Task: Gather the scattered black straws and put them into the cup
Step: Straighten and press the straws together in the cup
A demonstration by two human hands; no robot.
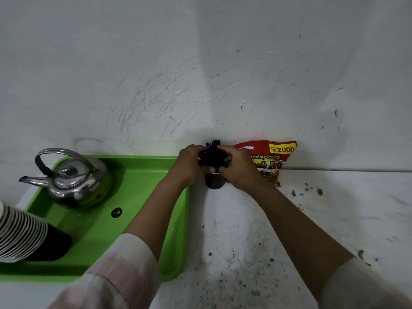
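Note:
A bundle of black straws (213,153) stands upright in a dark cup (214,181) near the wall, on the white counter. My left hand (189,165) wraps the bundle from the left and my right hand (237,169) wraps it from the right, both just above the cup's rim. The straw tips poke out above my fingers. Most of the cup's rim is hidden by my hands.
A green tray (142,219) lies left of the cup, holding a steel kettle (73,179) and a lying stack of dark cups (26,237). A red snack bag (270,161) leans on the wall just right of my hands. The counter (245,241) is speckled.

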